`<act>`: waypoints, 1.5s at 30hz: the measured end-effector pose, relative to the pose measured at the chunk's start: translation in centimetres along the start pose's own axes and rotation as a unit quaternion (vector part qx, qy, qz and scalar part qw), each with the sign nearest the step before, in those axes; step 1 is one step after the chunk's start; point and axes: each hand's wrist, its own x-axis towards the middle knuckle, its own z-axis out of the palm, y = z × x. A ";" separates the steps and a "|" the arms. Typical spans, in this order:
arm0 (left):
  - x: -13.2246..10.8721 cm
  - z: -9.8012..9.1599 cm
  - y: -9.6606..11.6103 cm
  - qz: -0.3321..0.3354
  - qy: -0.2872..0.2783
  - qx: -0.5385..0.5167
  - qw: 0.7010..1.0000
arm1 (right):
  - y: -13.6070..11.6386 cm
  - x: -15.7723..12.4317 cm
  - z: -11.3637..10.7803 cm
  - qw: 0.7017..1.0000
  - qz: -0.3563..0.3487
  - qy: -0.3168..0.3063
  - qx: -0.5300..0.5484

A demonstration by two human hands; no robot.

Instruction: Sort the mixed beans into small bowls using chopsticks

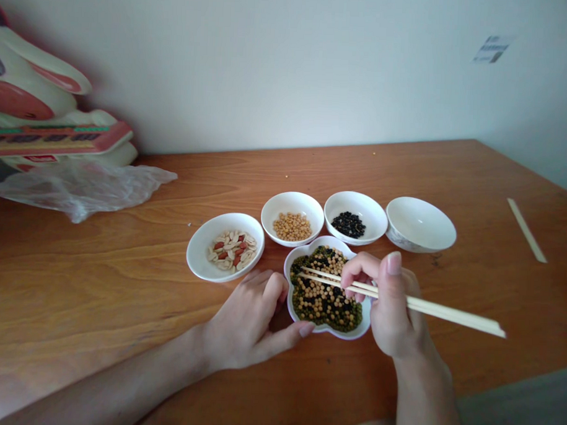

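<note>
A pair of pale wooden chopsticks (440, 310) is gripped in my right hand (394, 303). Their tips reach into a scalloped white dish (366, 319) filled with mixed green, black and yellow beans (324, 294). Against the dish's left side rests my left hand (252, 317), its thumb along the near rim and its other fingers curled. Behind the dish stand a white bowl of yellow beans (292, 226) and another of black beans (349, 225). Left of them, a bowl holds white seeds and some reddish nuts (233, 251). Whether a bean sits between the chopstick tips is too small to tell.
A white bowl (420, 223) with nothing visible inside stands at the right end of the row. Farther right lies a chopstick sleeve or flat pale strip (527, 230). A clear plastic bag (89, 184) and an animal-shaped toy keyboard (58, 133) occupy the wooden table's (147, 257) back left.
</note>
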 end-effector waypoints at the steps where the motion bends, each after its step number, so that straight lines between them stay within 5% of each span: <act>1: 0.0 0.0 0.0 -0.001 0.000 -0.001 1.000 | 0.0 0.0 0.1 1.000 -0.002 0.003 -0.001; 24: -0.1 0.0 0.0 -0.003 0.000 0.002 1.000 | -0.8 0.0 0.5 0.999 -0.018 0.046 -0.006; 30: -0.3 0.1 -0.1 -0.002 0.003 0.001 1.000 | -0.5 0.0 -1.3 0.993 -0.023 0.113 0.026; 37: 0.0 -0.1 0.0 -0.002 0.002 0.005 1.000 | 0.3 0.0 -2.9 0.935 -0.065 0.349 -0.017; 45: 0.0 0.1 0.0 -0.010 -0.003 0.003 1.000 | -0.3 0.6 -1.6 0.936 0.000 0.351 -0.003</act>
